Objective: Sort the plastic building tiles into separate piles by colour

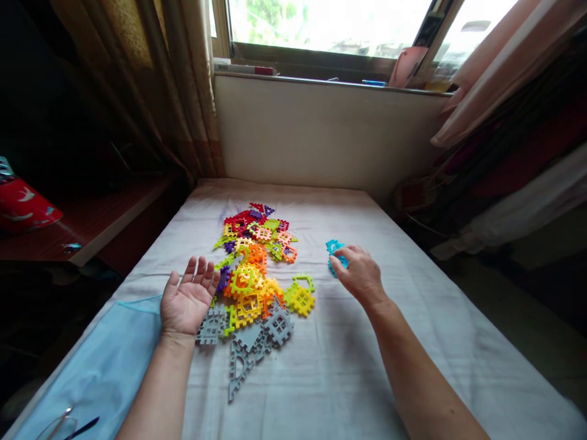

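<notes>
Interlocking plastic building tiles (250, 278) lie in a loose heap on the sheet, in red, purple, green, orange, yellow and grey. My left hand (190, 299) rests palm up at the heap's left edge, its fingers apart and nothing in it. Grey tiles (213, 325) are right beside its wrist. Off to the right of the heap, my right hand (360, 272) pinches at light-blue tiles (334, 246), with thumb and fingers closed about one. The hand partly hides these blue tiles, so their number is unclear.
A pale sheet (321, 366) covers the flat surface. Light-blue cloth (105, 354) and glasses (64, 425) lie at the lower left. A brown side table (114, 214) holds a red object (27, 205). Beyond are a window ledge (312, 79), a curtain (183, 91) and hanging clothes (518, 67).
</notes>
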The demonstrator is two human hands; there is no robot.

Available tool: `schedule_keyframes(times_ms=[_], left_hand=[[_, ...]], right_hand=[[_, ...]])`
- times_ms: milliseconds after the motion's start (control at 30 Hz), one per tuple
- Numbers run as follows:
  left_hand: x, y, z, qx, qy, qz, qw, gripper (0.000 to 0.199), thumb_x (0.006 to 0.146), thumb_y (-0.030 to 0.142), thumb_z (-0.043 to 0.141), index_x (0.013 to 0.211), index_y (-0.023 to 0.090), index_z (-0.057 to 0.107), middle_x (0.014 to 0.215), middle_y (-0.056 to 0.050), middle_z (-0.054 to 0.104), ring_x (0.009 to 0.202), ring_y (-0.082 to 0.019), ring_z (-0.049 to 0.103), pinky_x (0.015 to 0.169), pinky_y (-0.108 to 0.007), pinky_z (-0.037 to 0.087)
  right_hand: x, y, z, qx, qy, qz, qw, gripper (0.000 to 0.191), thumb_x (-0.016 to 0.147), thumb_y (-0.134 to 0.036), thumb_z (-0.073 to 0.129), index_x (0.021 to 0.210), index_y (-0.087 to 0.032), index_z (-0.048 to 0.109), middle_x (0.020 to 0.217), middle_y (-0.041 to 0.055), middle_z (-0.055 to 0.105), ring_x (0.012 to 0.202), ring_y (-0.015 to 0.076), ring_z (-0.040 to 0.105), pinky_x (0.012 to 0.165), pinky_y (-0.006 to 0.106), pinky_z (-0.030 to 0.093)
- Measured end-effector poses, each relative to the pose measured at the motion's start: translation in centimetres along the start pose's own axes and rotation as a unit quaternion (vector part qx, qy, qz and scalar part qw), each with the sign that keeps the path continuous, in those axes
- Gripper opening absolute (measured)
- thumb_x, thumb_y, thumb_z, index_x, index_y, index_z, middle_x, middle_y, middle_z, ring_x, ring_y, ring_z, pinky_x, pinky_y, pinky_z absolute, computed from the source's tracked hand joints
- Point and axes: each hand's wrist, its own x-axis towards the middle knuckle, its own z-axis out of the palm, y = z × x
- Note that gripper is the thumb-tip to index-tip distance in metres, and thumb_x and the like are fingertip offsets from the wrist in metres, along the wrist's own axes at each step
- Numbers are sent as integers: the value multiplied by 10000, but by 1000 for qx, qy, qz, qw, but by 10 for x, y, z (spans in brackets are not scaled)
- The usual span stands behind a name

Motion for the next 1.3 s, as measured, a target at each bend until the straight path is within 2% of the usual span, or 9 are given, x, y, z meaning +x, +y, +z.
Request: schedule_keyframes(times_ms=[100, 233, 367, 433, 500, 767, 933, 1100, 1300], left_hand=[[3, 1, -4, 2, -12, -5, 1000, 354, 879, 406, 548, 1161, 215, 645, 1128, -95, 742, 1066, -252, 696, 948, -452, 545], [6, 3, -7, 2, -15, -6, 1000, 372, 878, 412, 547, 1188, 226, 636, 1123, -93, 744, 1068, -254, 697, 949, -453, 544], [5, 2, -5, 3, -4, 1, 1000, 372, 875, 414, 543, 1182, 224, 632, 1118, -90, 746, 1053, -257, 702, 903, -442, 568], [4, 2, -3, 5, 2, 3, 1000, 371, 872, 417, 545, 1177, 223, 630, 1117, -89, 745, 1046, -257, 703, 890, -440, 573], [3, 2, -2, 7, 2, 0, 1000, 375, 871, 416, 549, 1185, 227, 625, 1120, -88, 744, 1054, -256, 699, 903, -445, 569], [1, 4, -1, 9, 25, -2, 1000, 404, 873, 420, 538, 1229, 246, 614, 1131, -88, 741, 1050, -259, 701, 908, -448, 573], [1, 6, -2, 20, 40, -11, 999, 416, 870, 428, 535, 1248, 271, 605, 1143, -81, 741, 1069, -260, 696, 921, -449, 572], [-2, 6, 0, 17, 61, -6, 998, 412, 848, 426, 561, 1228, 277, 615, 1142, -66, 745, 1037, -260, 711, 844, -424, 611], [-4, 8, 0, 18, 65, -16, 998, 398, 835, 424, 584, 1205, 284, 625, 1139, -64, 744, 1041, -267, 710, 847, -434, 615]], right_hand=[[-11, 30, -7, -109, 21, 22, 994, 241, 887, -324, 527, 915, -210, 737, 1032, 120, 686, 993, 264, 603, 898, 363, 463], [-26, 52, 4, -132, 30, 41, 990, 286, 895, -384, 534, 1014, -195, 713, 1068, 137, 667, 1014, 285, 579, 897, 384, 445], [-35, 54, 29, -123, 76, 14, 989, 599, 840, -517, 611, 1353, -212, 552, 1423, 180, 501, 1284, 337, 454, 1021, 485, 380], [-33, 52, 39, -126, 57, -6, 990, 686, 820, -537, 636, 1421, -241, 493, 1517, 190, 405, 1368, 360, 377, 1052, 561, 340], [-26, 49, 46, -127, 26, -17, 991, 666, 825, -530, 637, 1426, -279, 496, 1545, 182, 377, 1390, 375, 351, 1047, 615, 325], [36, 56, 62, -112, 6, 55, 992, 481, 863, -531, 596, 1291, -314, 632, 1569, 154, 350, 1390, 376, 337, 1010, 654, 352], [91, 75, 74, -105, 24, 109, 988, 499, 866, -541, 588, 1303, -303, 624, 1559, 160, 342, 1387, 370, 326, 1023, 629, 347], [142, 102, 82, -106, 25, 152, 982, 513, 879, -542, 571, 1326, -291, 595, 1569, 166, 311, 1382, 366, 318, 1028, 623, 335], [167, 119, 90, -117, 33, 168, 978, 560, 886, -564, 542, 1356, -260, 561, 1566, 185, 305, 1389, 368, 297, 1067, 640, 262]])
